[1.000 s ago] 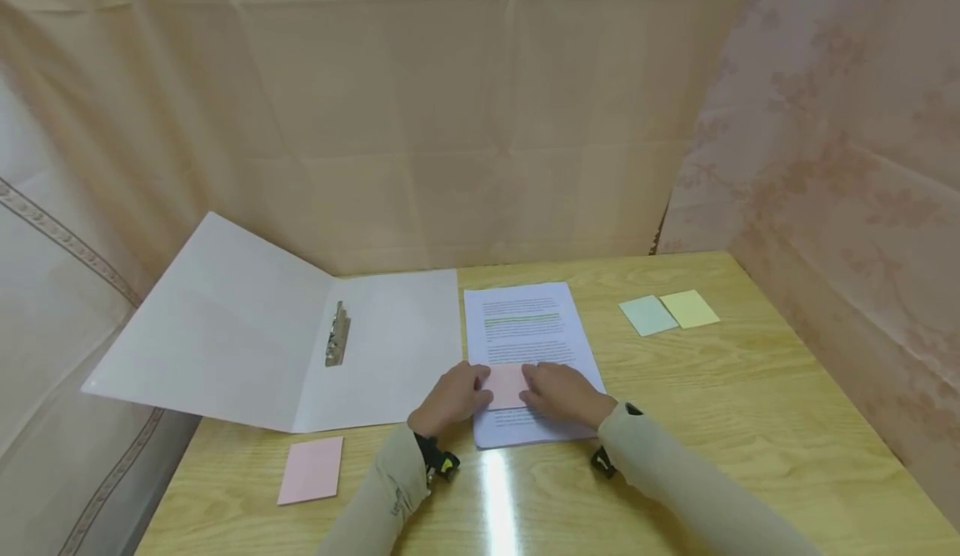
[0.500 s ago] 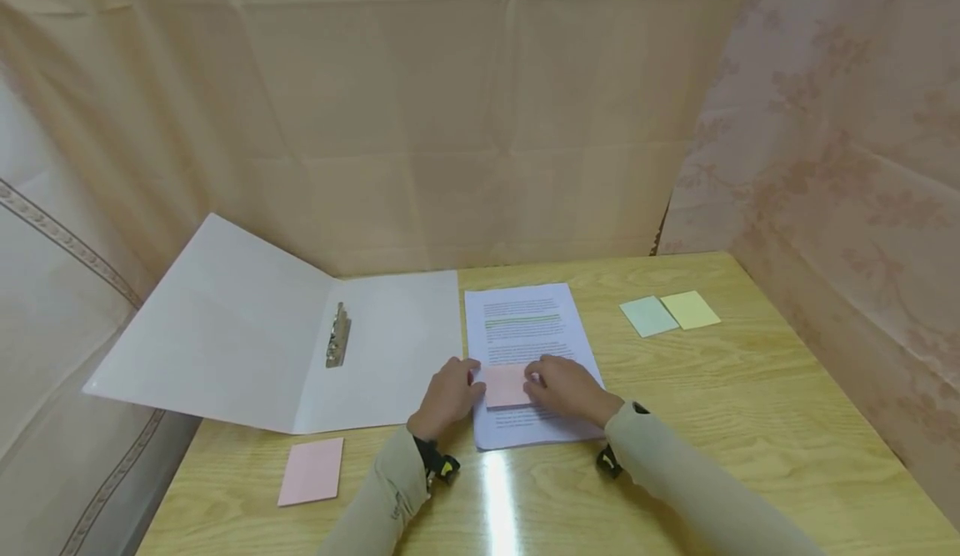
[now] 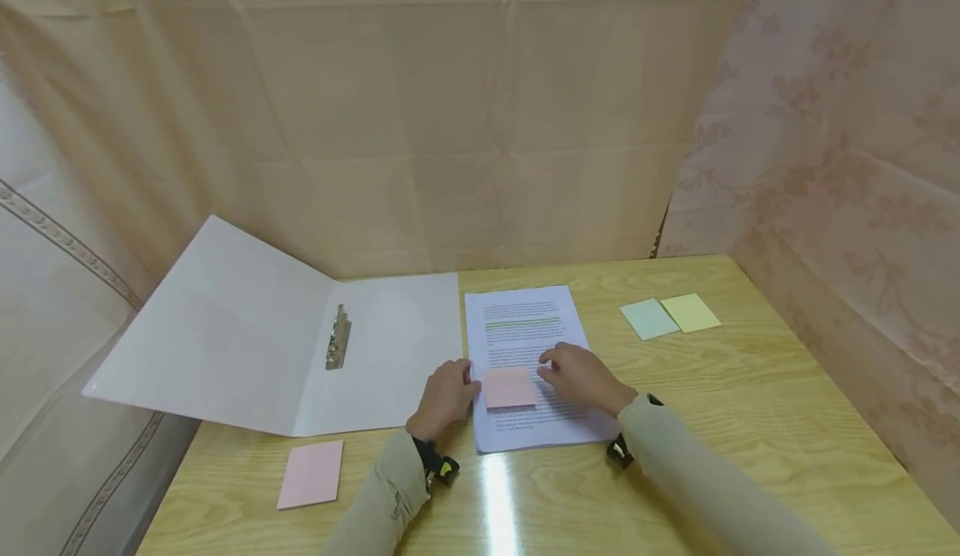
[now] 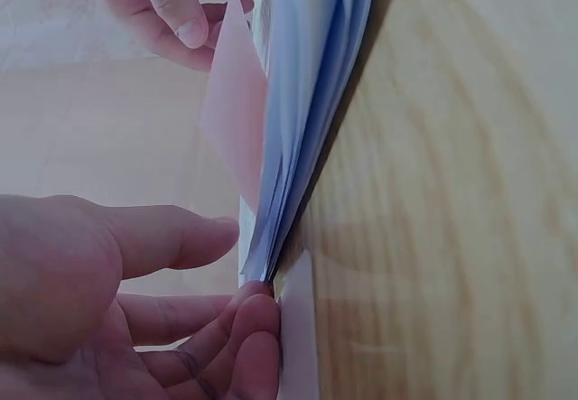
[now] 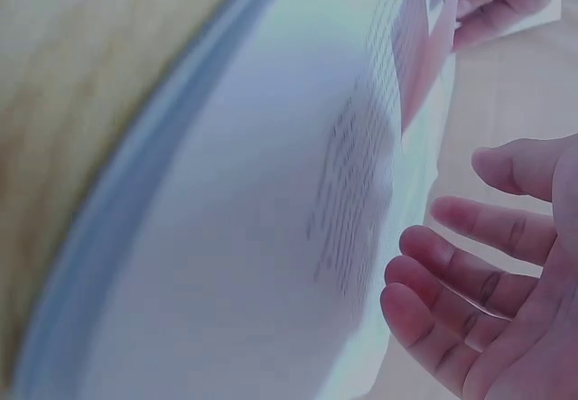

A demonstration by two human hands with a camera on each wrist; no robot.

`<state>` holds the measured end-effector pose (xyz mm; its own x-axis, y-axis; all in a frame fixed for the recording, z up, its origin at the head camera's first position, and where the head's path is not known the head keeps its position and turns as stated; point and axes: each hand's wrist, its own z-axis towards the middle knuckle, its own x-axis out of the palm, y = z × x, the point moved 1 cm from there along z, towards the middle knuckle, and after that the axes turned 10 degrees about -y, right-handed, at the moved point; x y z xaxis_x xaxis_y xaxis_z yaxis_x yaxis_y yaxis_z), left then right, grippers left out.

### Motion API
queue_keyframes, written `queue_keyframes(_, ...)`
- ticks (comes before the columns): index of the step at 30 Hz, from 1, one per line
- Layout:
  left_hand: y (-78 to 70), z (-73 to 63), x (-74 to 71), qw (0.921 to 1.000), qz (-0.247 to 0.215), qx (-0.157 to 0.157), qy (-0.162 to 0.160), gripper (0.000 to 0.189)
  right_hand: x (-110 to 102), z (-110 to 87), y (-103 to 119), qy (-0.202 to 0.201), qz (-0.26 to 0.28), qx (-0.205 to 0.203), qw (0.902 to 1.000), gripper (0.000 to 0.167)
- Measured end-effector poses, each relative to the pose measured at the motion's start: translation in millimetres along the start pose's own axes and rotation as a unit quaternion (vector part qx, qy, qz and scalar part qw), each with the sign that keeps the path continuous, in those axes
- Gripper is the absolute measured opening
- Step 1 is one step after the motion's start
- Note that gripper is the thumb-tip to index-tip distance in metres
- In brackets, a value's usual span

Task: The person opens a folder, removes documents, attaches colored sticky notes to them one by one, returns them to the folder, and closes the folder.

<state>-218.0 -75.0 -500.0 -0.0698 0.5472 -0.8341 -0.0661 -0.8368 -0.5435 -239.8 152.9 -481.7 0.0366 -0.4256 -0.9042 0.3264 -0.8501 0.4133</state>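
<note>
A stack of printed sheets [image 3: 517, 438], the top one with a green highlighted line, lies on the table. On its lower middle sits a pink sticky note [image 3: 510, 388], whose edge lifts off the page in the left wrist view. My left hand [image 3: 446, 399] is at the stack's left edge; its fingertips [image 4: 256, 314] touch the sheets' side, and the thumb stands apart from them. My right hand [image 3: 583, 375] hovers over the right part of the page, clear of the note, with loosely bent fingers and nothing in them.
An open white binder [image 3: 397, 356] with a metal clip [image 3: 337, 338] lies left of the stack, its cover raised against the curtain. A pink note pad [image 3: 311, 474] lies front left. Green [image 3: 648, 319] and yellow [image 3: 691, 313] notes lie at the right.
The right hand has let go of the pink note and moved right. The left hand has drawn slightly left off the note to the stack's edge. The note stays on the page.
</note>
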Motion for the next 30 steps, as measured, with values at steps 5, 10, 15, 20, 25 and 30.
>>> queue_keyframes(5,0.6,-0.6,-0.4,1.0000,-0.003,0.003,-0.009,0.021,-10,4.6,-10,-0.004,0.000,0.012,0.9999,0.030)
queue_keyframes(10,0.7,-0.1,-0.8,0.9998,0.002,0.009,-0.018,0.023,-21,11.9,-22,-0.002,0.001,0.037,0.9993,0.031)
queue_keyframes(15,0.9,1.3,-0.3,0.9999,0.000,-0.002,-0.011,0.021,-27,16.9,-35,-0.003,0.008,0.058,0.9983,0.033)
queue_keyframes(20,1.7,1.6,0.9,0.9999,-0.006,-0.009,-0.006,0.020,-30,19.2,-49,-0.017,0.000,0.062,0.9979,0.034)
queue_keyframes(25,2.2,1.8,1.4,1.0000,-0.001,-0.005,-0.006,0.019,-32,19.8,-63,-0.044,-0.002,0.067,0.9968,0.034)
queue_keyframes(30,2.6,1.7,0.9,0.9999,-0.009,-0.002,-0.008,0.019,-34,17.8,-78,-0.086,0.006,0.077,0.9933,0.036)
